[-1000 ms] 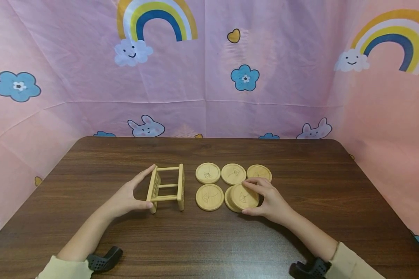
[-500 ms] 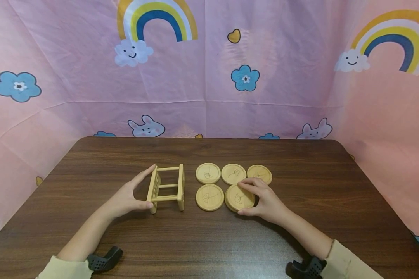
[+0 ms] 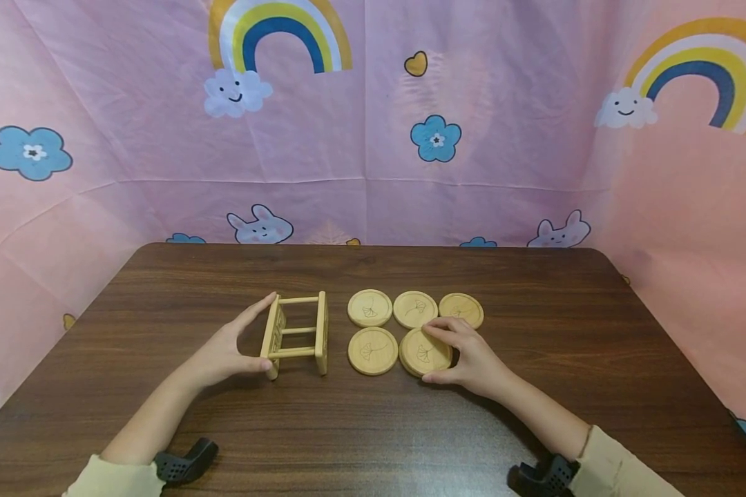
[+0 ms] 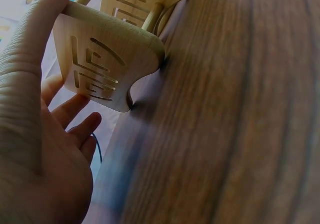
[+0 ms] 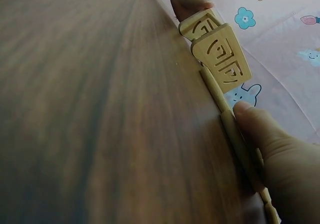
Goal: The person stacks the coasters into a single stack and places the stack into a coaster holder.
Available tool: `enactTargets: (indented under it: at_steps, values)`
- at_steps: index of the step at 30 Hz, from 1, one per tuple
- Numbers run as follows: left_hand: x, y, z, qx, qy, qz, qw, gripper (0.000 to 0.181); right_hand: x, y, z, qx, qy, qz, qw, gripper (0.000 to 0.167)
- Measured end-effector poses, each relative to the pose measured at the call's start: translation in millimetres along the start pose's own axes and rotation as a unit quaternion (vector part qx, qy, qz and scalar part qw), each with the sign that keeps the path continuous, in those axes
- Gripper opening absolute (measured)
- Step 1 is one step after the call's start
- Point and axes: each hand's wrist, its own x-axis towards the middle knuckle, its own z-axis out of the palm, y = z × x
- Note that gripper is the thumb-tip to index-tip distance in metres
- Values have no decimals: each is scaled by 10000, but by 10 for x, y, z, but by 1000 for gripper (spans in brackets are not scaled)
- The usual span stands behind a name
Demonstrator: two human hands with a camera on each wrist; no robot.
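Pinching the round wood disc (image 3: 421, 355) by its rim, the right hand (image 3: 477, 355) sits at its right side. I can't tell for sure if that disc rests on another one. It lies flat, drawing up, right of the middle of the table (image 3: 348, 435); being round, it has no long way. The left hand (image 3: 228, 350) holds the small wood rack (image 3: 299, 331) by its left board, thumb at the near end and a finger at the far end. The rack stands to the left of the disc, so the right hand is well apart from it. I see its two boards pointing at the far edge, with the rods going across. One loose disc (image 3: 373, 351) lies between, and a row of three discs (image 3: 416, 310) sits toward the far edge.
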Motion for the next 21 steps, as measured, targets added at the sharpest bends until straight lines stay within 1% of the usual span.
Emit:
enactTargets:
  at_steps: [3, 11, 17, 19, 21]
  values:
    - [-1, 5, -1, -21, -3, 13, 10000, 104, -2, -6, -2, 18, -59, 52, 10000, 74]
    - [0, 0, -1, 30, 9, -64, 10000, 104, 2, 0, 9, 77, -101, 201, 9997, 77]
    - [-2, 6, 2, 12, 12, -125, 9999, 104, 5, -1, 3, 129, -241, 367, 9990, 80]
    - [1, 10, 4, -1, 4, -154, 9999, 103, 2, -5, -3, 105, -250, 334, 9991, 80]
    - [4, 8, 4, 2, 1, -144, 9999, 103, 2, -7, -8, 70, -189, 219, 9996, 80]
